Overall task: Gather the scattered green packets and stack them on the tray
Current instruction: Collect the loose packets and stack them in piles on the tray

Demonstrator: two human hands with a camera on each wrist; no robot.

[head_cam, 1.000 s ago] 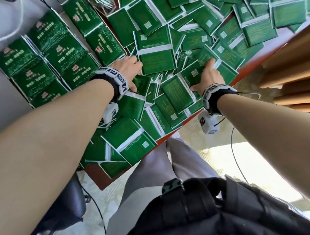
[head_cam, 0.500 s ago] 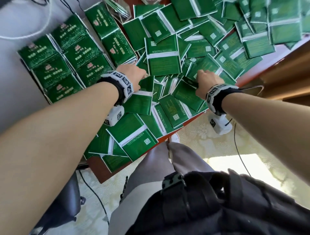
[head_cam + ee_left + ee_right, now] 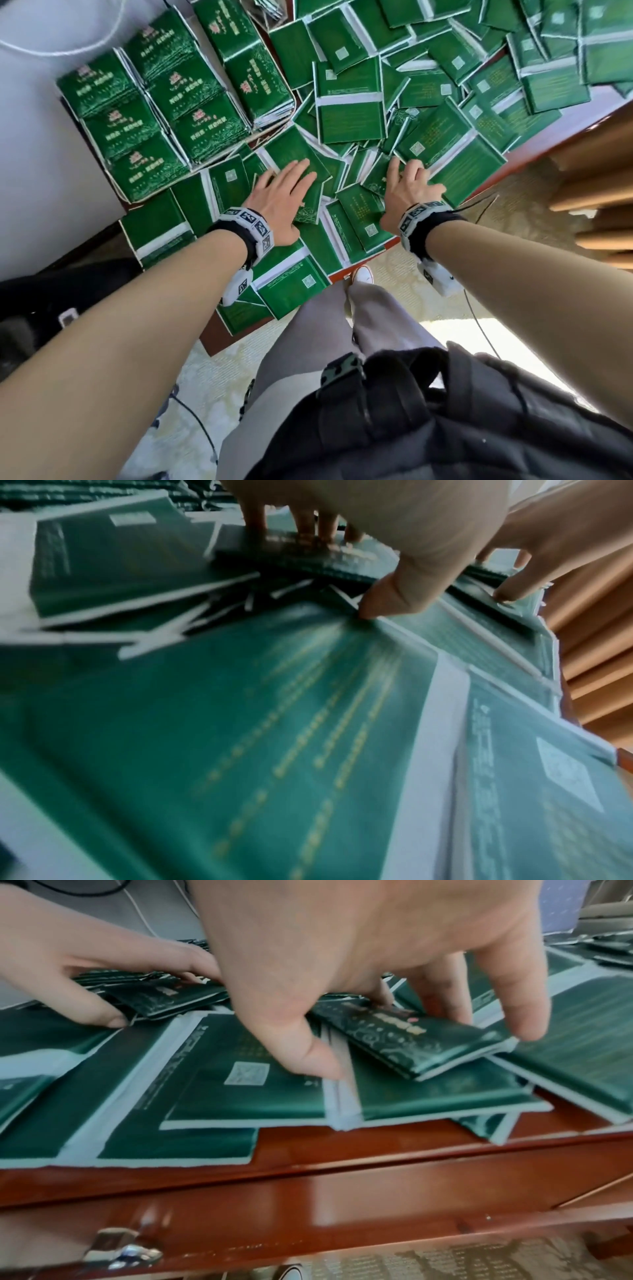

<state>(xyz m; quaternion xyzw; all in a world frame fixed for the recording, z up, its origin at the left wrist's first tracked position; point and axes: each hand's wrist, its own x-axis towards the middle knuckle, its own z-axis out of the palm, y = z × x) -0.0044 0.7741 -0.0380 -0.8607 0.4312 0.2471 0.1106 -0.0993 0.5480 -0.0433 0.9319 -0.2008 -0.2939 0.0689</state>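
Note:
Many green packets (image 3: 349, 102) lie scattered over the red-brown desk (image 3: 342, 1150). At the back left, the tray (image 3: 120, 197) holds neat stacks of packets (image 3: 154, 113). My left hand (image 3: 291, 192) lies flat with spread fingers on a small pile (image 3: 294, 150) just in front of the tray; the left wrist view shows its fingertips (image 3: 308, 534) pressing on that pile (image 3: 301, 550). My right hand (image 3: 421, 1020) grips a small stack of packets (image 3: 428, 1045) near the desk's front edge, thumb (image 3: 318, 1064) at one end, fingers curled over the other.
Loose packets overhang the desk's front edge (image 3: 294, 287). A drawer handle (image 3: 123, 1250) sits below that edge. A white cable (image 3: 68, 48) runs behind the tray. A wooden piece (image 3: 599, 178) stands to the right and a dark chair (image 3: 51, 298) to the left.
Both hands have drawn back toward the desk's front edge. The left hand has flattened onto a pile before the tray. The right hand has closed on a small stack.

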